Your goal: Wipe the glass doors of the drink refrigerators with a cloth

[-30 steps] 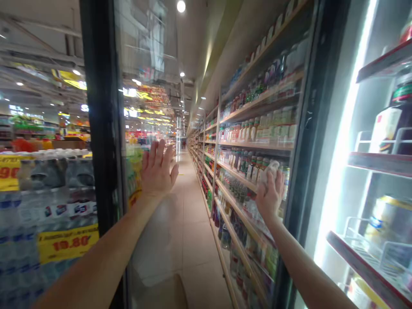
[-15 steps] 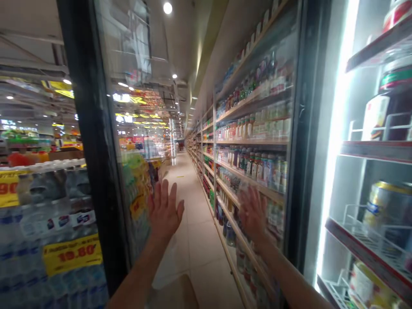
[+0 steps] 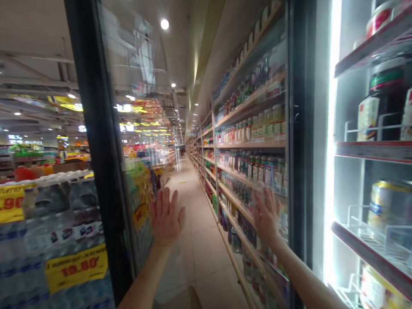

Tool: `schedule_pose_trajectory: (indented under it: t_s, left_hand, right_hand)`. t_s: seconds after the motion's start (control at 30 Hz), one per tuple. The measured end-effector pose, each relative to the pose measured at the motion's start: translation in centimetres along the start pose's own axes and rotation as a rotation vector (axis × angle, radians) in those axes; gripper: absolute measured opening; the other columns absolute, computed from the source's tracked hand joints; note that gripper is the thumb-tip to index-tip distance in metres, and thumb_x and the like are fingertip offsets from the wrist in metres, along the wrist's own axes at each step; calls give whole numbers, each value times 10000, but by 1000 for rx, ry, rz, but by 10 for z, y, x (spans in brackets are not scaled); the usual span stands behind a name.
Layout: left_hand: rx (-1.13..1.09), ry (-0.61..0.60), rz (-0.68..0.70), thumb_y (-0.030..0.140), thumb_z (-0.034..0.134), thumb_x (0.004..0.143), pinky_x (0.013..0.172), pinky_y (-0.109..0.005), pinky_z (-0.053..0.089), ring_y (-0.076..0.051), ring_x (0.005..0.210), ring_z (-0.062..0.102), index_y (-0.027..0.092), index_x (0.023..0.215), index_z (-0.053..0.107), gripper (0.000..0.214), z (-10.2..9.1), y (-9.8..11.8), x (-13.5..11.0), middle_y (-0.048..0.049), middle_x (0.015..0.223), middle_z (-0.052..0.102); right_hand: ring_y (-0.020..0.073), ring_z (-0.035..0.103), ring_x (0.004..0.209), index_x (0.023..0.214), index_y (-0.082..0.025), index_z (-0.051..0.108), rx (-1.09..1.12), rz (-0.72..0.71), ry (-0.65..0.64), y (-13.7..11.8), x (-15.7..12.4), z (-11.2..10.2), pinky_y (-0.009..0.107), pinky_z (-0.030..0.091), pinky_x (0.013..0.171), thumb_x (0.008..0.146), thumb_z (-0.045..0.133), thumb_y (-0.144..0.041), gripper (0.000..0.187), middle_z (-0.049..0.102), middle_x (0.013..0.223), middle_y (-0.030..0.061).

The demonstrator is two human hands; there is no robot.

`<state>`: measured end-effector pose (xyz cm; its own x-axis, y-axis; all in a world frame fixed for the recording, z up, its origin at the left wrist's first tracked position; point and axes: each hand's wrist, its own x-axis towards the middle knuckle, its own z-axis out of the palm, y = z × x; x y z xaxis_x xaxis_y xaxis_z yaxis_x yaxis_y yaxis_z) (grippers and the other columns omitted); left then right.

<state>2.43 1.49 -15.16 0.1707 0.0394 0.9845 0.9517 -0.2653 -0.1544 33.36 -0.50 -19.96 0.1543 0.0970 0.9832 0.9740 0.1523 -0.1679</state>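
An open glass fridge door (image 3: pixel 144 77) with a black frame stands in front of me. My left hand (image 3: pixel 165 218) lies flat against the glass with its fingers stretched upward, holding nothing. My right hand (image 3: pixel 266 214) presses on the same pane near the door's right edge. A pale white cloth (image 3: pixel 258 191), blurred, shows at its fingertips. Through the glass I see the aisle and its shelves.
The lit fridge interior (image 3: pixel 370 150) on the right has wire shelves holding a dark bottle (image 3: pixel 384 98) and cans (image 3: pixel 389 201). Packs of water bottles with a yellow price tag (image 3: pixel 75 266) stand at the left. A long tiled aisle (image 3: pixel 193 206) runs ahead beside drink shelves (image 3: pixel 244 141).
Both hands have slid down the glass since a second ago. In the last half second my right hand has moved slightly to the right. The view has shifted a little.
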Motion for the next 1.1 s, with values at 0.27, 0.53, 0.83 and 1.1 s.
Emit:
schedule_pose_trajectory:
  t_s: [0.27, 0.53, 0.83, 1.1]
  left_hand:
    - [-14, 49, 14, 262, 512, 853, 1122, -526, 210, -275, 1402, 177, 259, 1466, 126, 724, 1, -1, 1, -101, 1501, 246]
    - [-8, 99, 35, 238, 471, 857, 1139, -509, 191, -261, 1398, 178, 246, 1465, 140, 693, 1, 1, 2, -86, 1503, 220]
    - [1, 118, 64, 214, 451, 855, 1147, -490, 165, -234, 1417, 129, 237, 1467, 140, 686, 4, -2, 0, -91, 1517, 206]
    - [-49, 148, 21, 276, 456, 874, 1121, -500, 204, -264, 1392, 241, 220, 1431, 280, 587, -14, -16, 82, -137, 1450, 373]
  right_hand:
    - [243, 252, 1394, 1371, -292, 409, 68, -423, -39, -34, 43, 8, 492, 258, 1102, 825, 435, -151, 565, 381, 1461, 66]
    - [308, 326, 1346, 1313, -172, 493, 24, 157, 239, 20, 194, 0, 573, 313, 1021, 868, 337, -226, 475, 404, 1423, 169]
    - [205, 236, 1398, 1311, -307, 483, 50, -790, -36, -65, 155, 15, 466, 188, 1132, 839, 436, -213, 483, 447, 1421, 17]
    - [336, 317, 1336, 1346, -138, 443, 22, 100, 282, 23, 252, -2, 627, 320, 983, 864, 315, -235, 509, 402, 1408, 198]
